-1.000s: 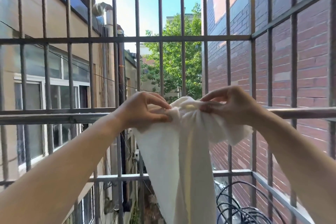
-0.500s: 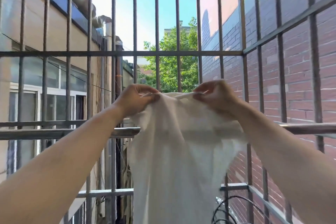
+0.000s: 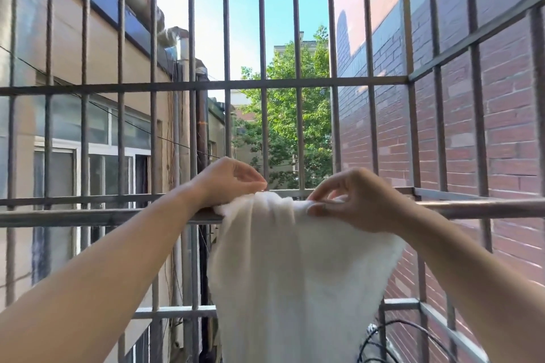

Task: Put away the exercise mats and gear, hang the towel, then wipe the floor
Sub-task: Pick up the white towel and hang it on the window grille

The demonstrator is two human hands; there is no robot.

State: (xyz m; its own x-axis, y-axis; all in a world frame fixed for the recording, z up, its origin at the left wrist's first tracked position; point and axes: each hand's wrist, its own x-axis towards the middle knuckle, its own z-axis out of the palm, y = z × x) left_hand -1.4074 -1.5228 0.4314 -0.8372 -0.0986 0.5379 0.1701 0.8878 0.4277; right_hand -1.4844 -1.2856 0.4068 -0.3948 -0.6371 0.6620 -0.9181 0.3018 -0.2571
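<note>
A white towel [image 3: 295, 268] drapes over a horizontal metal rail [image 3: 103, 216] of a window cage and hangs down in front of me. My left hand [image 3: 227, 183] rests on the towel's top left edge at the rail, thumb and fingers pinched together at the fold. My right hand [image 3: 356, 200] pinches the towel's top right edge, fingertips pressed into the bunched cloth. Both forearms reach in from the bottom corners.
Vertical and horizontal steel bars [image 3: 262, 84] close off the front and right side. Beyond them stand a beige building [image 3: 73, 74], a brick wall [image 3: 501, 141] and a green tree [image 3: 289, 127]. Black cables [image 3: 383, 342] coil at the bottom right.
The hands had lifted the towel above the rail; now they have lowered it onto the rail, bunched at the top. The view tilted upward.
</note>
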